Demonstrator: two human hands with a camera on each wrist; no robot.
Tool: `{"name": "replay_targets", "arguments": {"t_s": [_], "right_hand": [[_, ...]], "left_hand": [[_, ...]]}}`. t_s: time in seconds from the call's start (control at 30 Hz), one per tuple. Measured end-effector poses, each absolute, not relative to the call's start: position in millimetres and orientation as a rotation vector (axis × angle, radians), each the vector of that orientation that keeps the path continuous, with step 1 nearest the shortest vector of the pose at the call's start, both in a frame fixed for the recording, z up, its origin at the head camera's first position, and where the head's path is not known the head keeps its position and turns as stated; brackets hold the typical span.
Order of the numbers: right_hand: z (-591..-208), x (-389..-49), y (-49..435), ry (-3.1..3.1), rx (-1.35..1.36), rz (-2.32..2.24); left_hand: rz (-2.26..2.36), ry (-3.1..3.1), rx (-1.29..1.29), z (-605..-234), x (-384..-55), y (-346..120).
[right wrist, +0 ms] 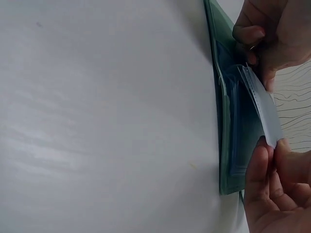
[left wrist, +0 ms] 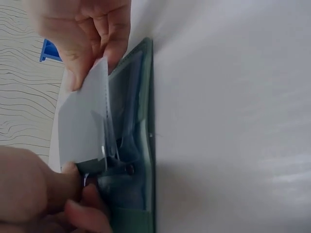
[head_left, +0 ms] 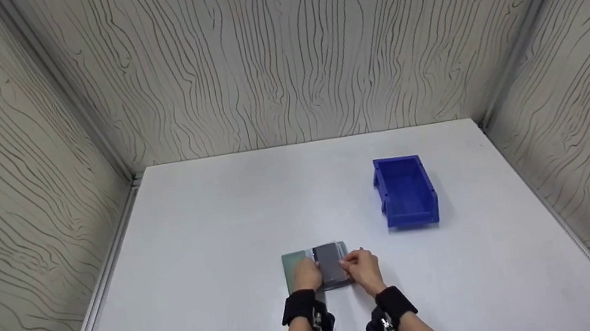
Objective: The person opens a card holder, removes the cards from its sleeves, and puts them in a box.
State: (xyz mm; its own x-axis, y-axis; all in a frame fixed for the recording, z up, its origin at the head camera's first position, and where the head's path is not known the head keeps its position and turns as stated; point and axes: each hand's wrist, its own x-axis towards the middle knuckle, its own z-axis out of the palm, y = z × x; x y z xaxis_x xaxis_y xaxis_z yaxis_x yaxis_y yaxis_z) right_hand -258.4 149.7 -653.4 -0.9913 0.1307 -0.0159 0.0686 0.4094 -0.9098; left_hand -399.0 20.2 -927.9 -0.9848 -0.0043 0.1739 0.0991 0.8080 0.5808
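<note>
A green card wallet lies opened out on the white table, with clear plastic sleeves inside. One translucent card sleeve is lifted off the wallet's inside; in the head view it looks dark grey. My left hand has its fingers curled at the sleeve's inner end, near the wallet's middle, and pinches it there. With thumb and fingertips, my right hand pinches the sleeve's outer edge. Under the raised sleeve, more of the wallet's bluish clear lining shows in the right wrist view.
Farther back to the right on the white table stands a blue plastic bin. Wood-grain panels rise at the back and along both sides. Each wrist wears a black strap with a small camera and a cable.
</note>
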Motion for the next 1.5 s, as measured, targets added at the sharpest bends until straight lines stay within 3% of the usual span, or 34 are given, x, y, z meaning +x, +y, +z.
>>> {"name": "replay_targets", "arguments": {"t_s": [0.23,0.47,0.7,0.8,1.1,1.5], "right_hand": [[-653,-259,150,-2.592,-0.210,1.666],[-653,-258,150,-2.618,-0.225,1.654],[-652,-260,152,-2.653,-0.282,1.604],[-652,-260,152,-2.659,-0.266,1.555],[-648,-264,150,-2.538,-0.196,1.383],[-620,-260,149,-2.346,0.018,2.108]], "left_hand": [[-1.009,-2.769,-0.159,-836,-353,7],[-0.952,-2.673,-0.104,-843,-351,4],[-1.015,-2.771,0.341,-672,-284,1],[-0.962,-2.695,0.429,-639,-274,0],[-1.094,-2.569,0.219,-627,-277,-5],[-1.249,-2.445,-0.062,-619,-275,12]]}}
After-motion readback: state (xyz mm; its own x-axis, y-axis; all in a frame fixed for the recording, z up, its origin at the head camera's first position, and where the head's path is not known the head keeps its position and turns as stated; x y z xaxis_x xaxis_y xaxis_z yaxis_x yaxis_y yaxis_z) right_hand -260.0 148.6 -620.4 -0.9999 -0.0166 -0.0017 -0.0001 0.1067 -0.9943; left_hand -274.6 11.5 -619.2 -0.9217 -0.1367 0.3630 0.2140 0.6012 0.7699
